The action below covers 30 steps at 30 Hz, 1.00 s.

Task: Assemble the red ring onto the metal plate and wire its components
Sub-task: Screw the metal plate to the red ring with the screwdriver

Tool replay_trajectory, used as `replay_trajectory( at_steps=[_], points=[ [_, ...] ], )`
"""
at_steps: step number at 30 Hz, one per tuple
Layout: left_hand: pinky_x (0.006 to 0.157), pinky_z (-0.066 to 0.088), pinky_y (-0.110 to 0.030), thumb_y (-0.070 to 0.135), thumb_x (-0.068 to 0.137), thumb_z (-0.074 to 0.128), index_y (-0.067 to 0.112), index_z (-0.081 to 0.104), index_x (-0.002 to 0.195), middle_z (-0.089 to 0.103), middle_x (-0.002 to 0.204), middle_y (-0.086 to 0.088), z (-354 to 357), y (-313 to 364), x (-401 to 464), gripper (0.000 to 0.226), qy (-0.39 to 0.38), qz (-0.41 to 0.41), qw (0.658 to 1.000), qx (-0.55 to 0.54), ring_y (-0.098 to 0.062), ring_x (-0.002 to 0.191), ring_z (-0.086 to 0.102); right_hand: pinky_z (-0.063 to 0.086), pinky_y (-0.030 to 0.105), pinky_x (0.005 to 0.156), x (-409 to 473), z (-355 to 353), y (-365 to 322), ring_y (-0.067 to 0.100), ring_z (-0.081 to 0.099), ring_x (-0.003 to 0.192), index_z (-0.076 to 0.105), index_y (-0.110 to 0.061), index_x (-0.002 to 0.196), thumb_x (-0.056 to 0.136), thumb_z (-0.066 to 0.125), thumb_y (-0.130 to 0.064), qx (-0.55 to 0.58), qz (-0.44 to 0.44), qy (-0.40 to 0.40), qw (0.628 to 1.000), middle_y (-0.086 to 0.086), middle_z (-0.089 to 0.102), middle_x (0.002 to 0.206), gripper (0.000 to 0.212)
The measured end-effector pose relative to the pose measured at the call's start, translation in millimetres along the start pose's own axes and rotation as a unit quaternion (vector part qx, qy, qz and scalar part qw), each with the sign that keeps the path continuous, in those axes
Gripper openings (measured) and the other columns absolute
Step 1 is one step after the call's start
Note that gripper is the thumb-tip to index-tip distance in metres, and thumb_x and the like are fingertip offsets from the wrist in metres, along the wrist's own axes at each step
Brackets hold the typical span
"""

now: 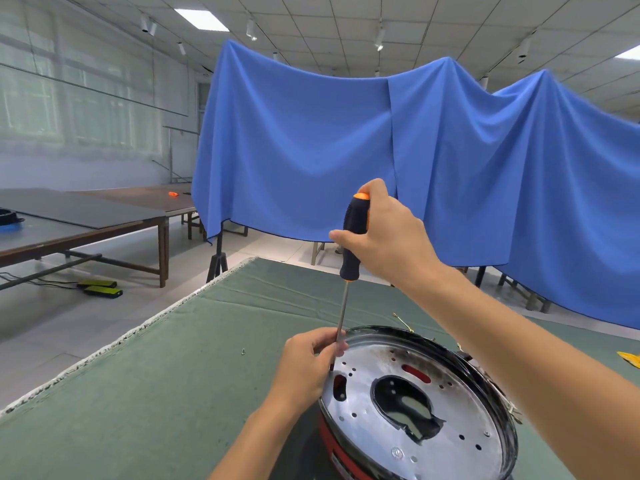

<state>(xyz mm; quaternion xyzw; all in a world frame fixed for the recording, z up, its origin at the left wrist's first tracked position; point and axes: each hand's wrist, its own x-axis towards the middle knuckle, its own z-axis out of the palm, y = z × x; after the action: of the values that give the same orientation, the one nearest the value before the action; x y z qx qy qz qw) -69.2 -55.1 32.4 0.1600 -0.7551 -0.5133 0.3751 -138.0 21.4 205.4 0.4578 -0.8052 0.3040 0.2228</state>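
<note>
A round metal plate [450, 417] with several holes and a large central opening sits on the green mat. The red ring [332, 452] shows under its near-left edge and through slots in the plate. My right hand [384, 233] grips the black and orange handle of a screwdriver [353, 237] held nearly upright. Its thin shaft runs down to the plate's left rim. My left hand [308, 365] pinches the lower shaft near the tip, which is hidden behind the fingers.
A small loose screw [243, 350] lies on the green mat [173, 393] left of the plate. Yellow wire ends [401, 320] and a yellow scrap [630, 358] lie behind and right. The mat's left edge drops to the floor. Tables and a blue cloth stand beyond.
</note>
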Motion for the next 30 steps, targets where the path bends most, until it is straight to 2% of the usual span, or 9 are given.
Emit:
replay_trajectory(
  at_steps=[4, 7, 10, 14, 18, 21, 25, 27, 30],
  points=[
    [0.082, 0.056, -0.033, 0.004, 0.088, 0.061, 0.048, 0.063, 0.075, 0.072, 0.073, 0.016, 0.7, -0.1, 1.2, 0.046, 0.001, -0.002, 1.0, -0.004, -0.007, 0.079, 0.069, 0.041, 0.028, 0.072, 19.1, -26.3, -8.5, 0.019, 0.057, 0.091, 0.048, -0.024, 0.129, 0.087, 0.057, -0.02, -0.043, -0.044, -0.126, 0.99, -0.005, 0.053, 0.113, 0.043],
    [0.081, 0.057, -0.033, 0.004, 0.088, 0.061, 0.047, 0.064, 0.075, 0.072, 0.073, 0.016, 0.4, 0.4, 1.1, 0.045, 0.0, 0.001, 1.0, -0.005, -0.006, 0.078, 0.069, 0.053, 0.031, 0.067, 24.6, -33.7, -12.1, 0.021, 0.065, 0.077, 0.062, -0.012, 0.108, 0.083, 0.065, -0.019, -0.053, -0.033, -0.126, 0.99, 0.001, 0.066, 0.09, 0.026],
    [0.08, 0.057, -0.031, 0.002, 0.088, 0.061, 0.045, 0.065, 0.076, 0.072, 0.073, 0.016, 0.4, 0.0, 0.4, 0.044, 0.002, 0.001, 1.0, -0.007, -0.006, 0.077, 0.069, 0.057, 0.04, 0.069, 23.0, -27.7, -18.4, 0.031, 0.066, 0.074, 0.06, -0.002, 0.092, 0.082, 0.071, -0.029, -0.066, -0.016, -0.096, 0.993, 0.013, 0.069, 0.083, 0.03],
    [0.082, 0.056, -0.032, -0.002, 0.088, 0.059, 0.037, 0.066, 0.079, 0.073, 0.077, 0.009, 0.2, 0.9, -2.2, 0.04, 0.005, -0.008, 1.0, -0.013, -0.009, 0.08, 0.069, 0.035, 0.027, 0.047, 27.0, -24.4, -26.8, 0.019, 0.048, 0.053, 0.047, -0.011, 0.067, 0.083, 0.065, -0.048, -0.183, -0.045, -0.094, 0.977, 0.004, 0.054, 0.063, 0.045],
    [0.083, 0.056, -0.035, -0.002, 0.089, 0.058, 0.032, 0.067, 0.081, 0.074, 0.081, 0.002, -0.9, 1.8, -2.8, 0.036, 0.006, -0.012, 1.0, -0.017, -0.012, 0.081, 0.07, 0.059, 0.032, 0.059, 30.2, -31.6, -26.9, 0.023, 0.07, 0.06, 0.059, -0.008, 0.096, 0.084, 0.063, -0.028, -0.088, -0.02, -0.234, 0.968, 0.008, 0.071, 0.083, 0.023],
    [0.084, 0.055, -0.037, -0.004, 0.087, 0.059, 0.034, 0.067, 0.079, 0.073, 0.081, 0.004, 0.1, 2.9, -2.4, 0.039, 0.001, -0.013, 1.0, -0.012, -0.012, 0.082, 0.069, 0.041, 0.023, 0.041, 28.9, -29.8, -20.5, 0.022, 0.06, 0.042, 0.048, -0.01, 0.07, 0.088, 0.06, -0.024, -0.111, -0.002, -0.182, 0.977, 0.004, 0.061, 0.061, 0.025],
    [0.085, 0.055, -0.04, -0.008, 0.084, 0.058, 0.032, 0.069, 0.076, 0.073, 0.079, 0.007, 0.4, 1.7, -1.8, 0.043, -0.002, -0.016, 1.0, -0.013, -0.009, 0.081, 0.069, 0.023, 0.026, 0.045, 26.4, -21.9, -14.9, 0.018, 0.042, 0.05, 0.038, -0.012, 0.061, 0.095, 0.049, -0.029, -0.27, 0.02, -0.067, 0.96, 0.002, 0.043, 0.06, 0.04],
    [0.085, 0.054, -0.042, -0.009, 0.084, 0.057, 0.032, 0.068, 0.075, 0.073, 0.079, 0.007, 0.3, 1.1, -2.0, 0.044, 0.002, -0.019, 1.0, -0.012, -0.009, 0.082, 0.069, 0.036, 0.026, 0.047, 30.2, -25.6, -16.3, 0.021, 0.061, 0.057, 0.042, -0.014, 0.069, 0.094, 0.051, -0.041, -0.211, 0.024, -0.144, 0.967, 0.001, 0.055, 0.062, 0.038],
    [0.086, 0.054, -0.043, -0.009, 0.084, 0.058, 0.031, 0.068, 0.075, 0.074, 0.08, 0.004, 0.4, -0.7, -1.3, 0.042, 0.008, -0.021, 1.0, -0.01, -0.014, 0.083, 0.069, 0.055, 0.027, 0.048, 31.2, -35.3, -21.8, 0.02, 0.07, 0.055, 0.053, -0.009, 0.088, 0.09, 0.058, -0.029, -0.063, 0.043, -0.252, 0.965, 0.004, 0.071, 0.066, 0.022]
  ],
)
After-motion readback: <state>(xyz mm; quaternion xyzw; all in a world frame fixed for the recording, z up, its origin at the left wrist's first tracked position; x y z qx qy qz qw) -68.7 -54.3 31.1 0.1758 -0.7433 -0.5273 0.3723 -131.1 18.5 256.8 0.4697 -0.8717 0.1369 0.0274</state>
